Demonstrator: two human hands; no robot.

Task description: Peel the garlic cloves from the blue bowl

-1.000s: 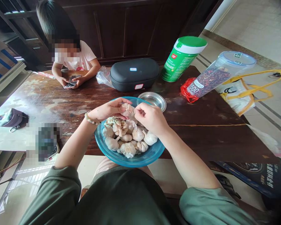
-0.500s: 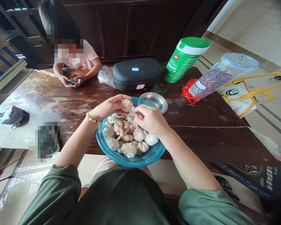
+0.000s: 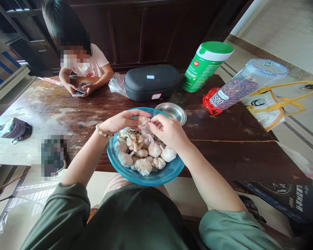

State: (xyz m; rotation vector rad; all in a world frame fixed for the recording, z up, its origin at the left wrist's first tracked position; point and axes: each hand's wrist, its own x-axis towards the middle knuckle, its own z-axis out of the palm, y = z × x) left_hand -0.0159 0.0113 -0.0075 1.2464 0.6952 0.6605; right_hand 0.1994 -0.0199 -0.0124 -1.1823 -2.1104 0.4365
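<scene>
Near edge of the tabletop: a blue glass bowl (image 3: 146,181) sits just in from the edge, in front of the person, heaped with garlic bulbs (image 3: 143,166).
Left hand: a left hand (image 3: 122,121) sits over the far side of the bowl, half open and palm turned inward, its curled fingers (image 3: 138,113) cupping a garlic bulb (image 3: 143,122); a beaded bracelet (image 3: 102,131) circles the wrist.
Right hand: a right hand (image 3: 168,132) is mostly closed, with its thumb and forefinger pinched on the papery skin of that same bulb.
Held bulb: it is gripped between both hands, just above the heap and inside the bowl's rim.
Beside the bowl: a steel dish (image 3: 172,111) lies just past the far rim.
Far edge: a black zip case (image 3: 151,83) lies beside a green-lidded canister (image 3: 205,66).
Far right corner: a clear blue-lidded jar (image 3: 237,88) of dark red grains lies tilted on a red plastic bag (image 3: 210,101).
Far left corner: another person (image 3: 91,64) sits holding a phone (image 3: 79,89) in both hands.
</scene>
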